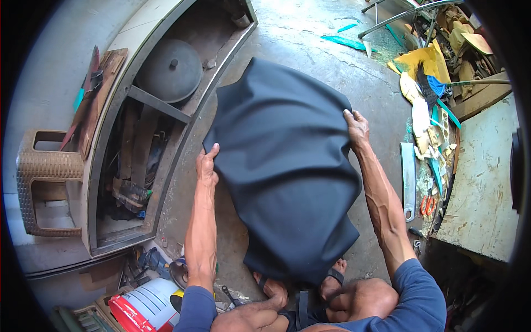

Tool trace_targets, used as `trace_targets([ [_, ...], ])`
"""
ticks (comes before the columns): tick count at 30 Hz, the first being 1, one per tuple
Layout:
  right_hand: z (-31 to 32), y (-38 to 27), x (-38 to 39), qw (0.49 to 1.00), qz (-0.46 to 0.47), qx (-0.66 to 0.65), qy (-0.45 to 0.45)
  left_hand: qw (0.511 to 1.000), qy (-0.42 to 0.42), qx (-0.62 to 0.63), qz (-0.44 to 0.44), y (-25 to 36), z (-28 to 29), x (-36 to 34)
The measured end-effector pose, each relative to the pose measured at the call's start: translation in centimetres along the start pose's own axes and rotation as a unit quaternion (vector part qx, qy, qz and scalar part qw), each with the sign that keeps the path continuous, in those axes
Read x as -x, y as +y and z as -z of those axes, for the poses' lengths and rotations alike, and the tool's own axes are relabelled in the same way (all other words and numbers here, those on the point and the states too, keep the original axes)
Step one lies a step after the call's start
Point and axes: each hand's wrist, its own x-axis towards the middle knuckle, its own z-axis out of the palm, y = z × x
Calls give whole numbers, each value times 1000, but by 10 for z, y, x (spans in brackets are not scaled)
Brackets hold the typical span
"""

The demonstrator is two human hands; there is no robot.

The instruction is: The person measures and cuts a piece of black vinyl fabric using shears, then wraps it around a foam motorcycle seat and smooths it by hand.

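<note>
From the head camera, the left hand (207,166) and right hand (357,128) each gripped an opposite edge of a black seat cover (282,166) draped over what looked like a seat (its shape hidden) propped between the sandalled feet on the concrete floor (310,50). An uneven pull could have wrinkled the cover or slid it off.

floor (310,44): bare grey concrete, stained
black cover (282,166): landmark, mid-floor
L of cover: long shelf unit (110,166) lying flat
R of cover: orange scissors (427,205), scrap pile (428,88)
beyond cover: teal strips (345,41)
</note>
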Motion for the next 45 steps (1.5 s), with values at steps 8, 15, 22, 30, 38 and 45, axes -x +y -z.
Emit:
trace_targets([
  [8, 39, 28, -17, 995, -90, 50, 6, 999, 4, 23, 32, -43, -6, -8],
  [15, 42, 50, 28, 985, 52, 165, 0, 997, -57, -22, 42, -80, 15, 2],
  [22, -7, 47, 40, 895, 35, 445, 11, 848, 153, -483, -155, -94, -23, 4],
  [30, -24, -11, 11, 859, 227, 448, 95, 746, 182, -506, -393, -13, -86, 27],
  [38, -216, -65, 19, 673, 420, 508, -334, 648, -148, -638, -388, -47, -166, 80],
  [45, -281, -97, -108, 745, 126, 597, -268, 669, -186, -623, -361, -41, -190, 83],
])
